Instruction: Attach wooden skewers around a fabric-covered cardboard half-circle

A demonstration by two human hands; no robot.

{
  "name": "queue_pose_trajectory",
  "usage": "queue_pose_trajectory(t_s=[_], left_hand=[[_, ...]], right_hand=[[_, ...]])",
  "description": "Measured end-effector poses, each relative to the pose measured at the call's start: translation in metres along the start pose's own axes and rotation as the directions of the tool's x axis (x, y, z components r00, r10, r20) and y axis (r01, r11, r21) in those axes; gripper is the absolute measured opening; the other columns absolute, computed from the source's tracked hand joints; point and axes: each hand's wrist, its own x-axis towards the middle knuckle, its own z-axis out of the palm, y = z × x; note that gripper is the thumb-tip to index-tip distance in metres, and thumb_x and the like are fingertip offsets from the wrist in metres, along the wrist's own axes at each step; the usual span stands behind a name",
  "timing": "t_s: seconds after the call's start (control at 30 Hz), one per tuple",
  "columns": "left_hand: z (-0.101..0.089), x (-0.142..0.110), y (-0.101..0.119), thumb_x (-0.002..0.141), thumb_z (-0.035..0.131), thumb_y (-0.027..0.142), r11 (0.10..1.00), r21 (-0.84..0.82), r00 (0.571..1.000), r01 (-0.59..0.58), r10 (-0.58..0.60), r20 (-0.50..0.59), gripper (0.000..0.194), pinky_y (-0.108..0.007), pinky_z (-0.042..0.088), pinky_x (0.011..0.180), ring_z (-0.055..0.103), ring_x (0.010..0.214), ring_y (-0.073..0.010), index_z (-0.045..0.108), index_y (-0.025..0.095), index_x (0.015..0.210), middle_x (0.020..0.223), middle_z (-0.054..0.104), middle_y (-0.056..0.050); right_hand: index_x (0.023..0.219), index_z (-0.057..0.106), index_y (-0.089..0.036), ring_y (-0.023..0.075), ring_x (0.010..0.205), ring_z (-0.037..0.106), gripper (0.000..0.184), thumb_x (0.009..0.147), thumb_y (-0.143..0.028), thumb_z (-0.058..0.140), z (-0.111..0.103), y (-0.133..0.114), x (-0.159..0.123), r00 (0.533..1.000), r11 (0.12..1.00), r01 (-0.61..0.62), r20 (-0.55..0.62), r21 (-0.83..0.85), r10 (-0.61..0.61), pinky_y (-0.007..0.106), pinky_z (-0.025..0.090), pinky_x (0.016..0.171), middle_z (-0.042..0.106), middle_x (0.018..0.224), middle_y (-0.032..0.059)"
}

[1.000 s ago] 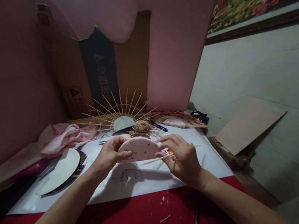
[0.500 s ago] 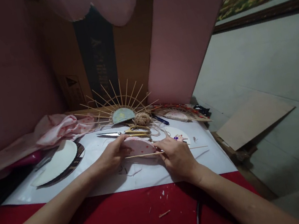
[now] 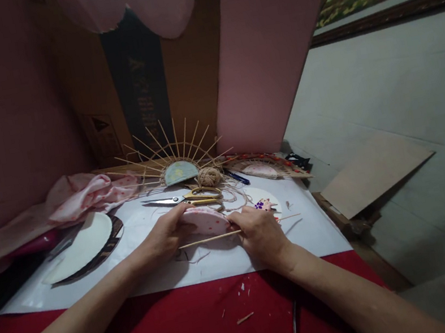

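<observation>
My left hand (image 3: pixel 165 237) grips the left end of a half-round piece covered in pink dotted fabric (image 3: pixel 206 221). A thin wooden stick (image 3: pixel 207 240) lies across the front of this piece, pinched in my right hand (image 3: pixel 260 234), whose fingertips are at the piece's right end. One end of the stick sticks out to the right past that hand. Just behind the piece lie scissors with yellow handles (image 3: pixel 204 194). Beside my right hand is a pale disc (image 3: pixel 272 199) with small purple and pink bits on it.
At the back, sticks fan out from a pale green half-round (image 3: pixel 181 172) near a ball of twine (image 3: pixel 209 177). Pink cloth (image 3: pixel 90 195) and a white half-round plate (image 3: pixel 86 248) are at left. A blue pen (image 3: pixel 237 177) and a second fan (image 3: pixel 260 170) lie at back right.
The stick has tilted, its left end dropping a little away from the fabric piece and its right end rising. Both hands keep their hold; the view has shifted slightly.
</observation>
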Motion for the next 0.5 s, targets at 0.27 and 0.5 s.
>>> queue_pose_trajectory(t_s=[0.27, 0.5], left_hand=[[0.006, -0.003, -0.005, 0.07, 0.061, 0.025, 0.985, -0.161, 0.998, 0.054, -0.059, -0.028, 0.018, -0.028, 0.046, 0.061, 0.056, 0.071, -0.018, 0.057, 0.016, 0.085, 0.077, 0.06, -0.003], [0.004, -0.008, 0.006, 0.075, 0.053, 0.021, 0.999, 0.022, 0.997, -0.029, 0.03, -0.071, 0.009, -0.028, 0.044, 0.059, 0.055, 0.07, -0.0182, 0.058, 0.019, 0.082, 0.075, 0.059, -0.002]], right_hand=[[0.086, 0.067, -0.023, 0.0182, 0.07, 0.058, 0.011, 0.077, -0.02, 0.062, -0.006, 0.0, 0.002, 1.0, 1.0, -0.018, -0.015, -0.019, 0.018, 0.026, 0.034, 0.057, 0.065, 0.074, 0.0049], [0.094, 0.067, -0.026, 0.0168, 0.074, 0.06, 0.017, 0.084, -0.023, 0.054, -0.009, 0.006, 0.0, 0.996, 0.992, 0.051, -0.076, 0.118, -0.042, 0.026, 0.038, 0.063, 0.069, 0.078, 0.0022]])
